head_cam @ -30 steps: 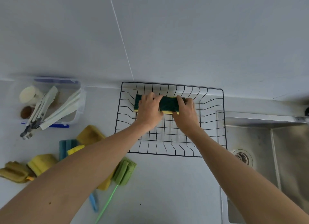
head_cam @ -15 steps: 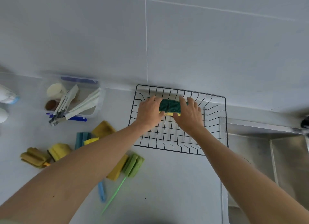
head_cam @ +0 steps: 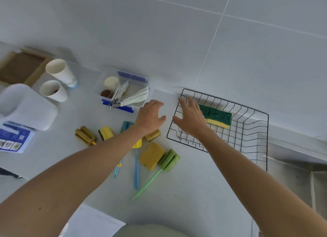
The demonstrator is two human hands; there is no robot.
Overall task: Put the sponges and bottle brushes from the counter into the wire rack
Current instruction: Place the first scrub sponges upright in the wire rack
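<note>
A green-and-yellow sponge (head_cam: 218, 116) lies inside the black wire rack (head_cam: 254, 128), near its back. My right hand (head_cam: 190, 118) hovers open over the rack's left end, beside that sponge. My left hand (head_cam: 150, 115) is open above the counter just left of the rack. Under and around it lie a yellow sponge (head_cam: 151, 155), a green brush (head_cam: 169, 160) with a thin green handle, a blue-handled brush (head_cam: 136, 169), a yellow-black sponge (head_cam: 105, 133), an olive brush head (head_cam: 85, 135) and a small olive sponge (head_cam: 153, 135).
A clear box (head_cam: 123, 91) of utensils stands behind the sponges. Two paper cups (head_cam: 58, 81), a white jug (head_cam: 24, 107) and a wooden tray (head_cam: 21, 67) fill the far left. The steel sink (head_cam: 300, 174) is right of the rack.
Both hands have let go of the green-and-yellow sponge, which now lies in the rack. My left hand has drawn back left out of the rack; the view has swung left.
</note>
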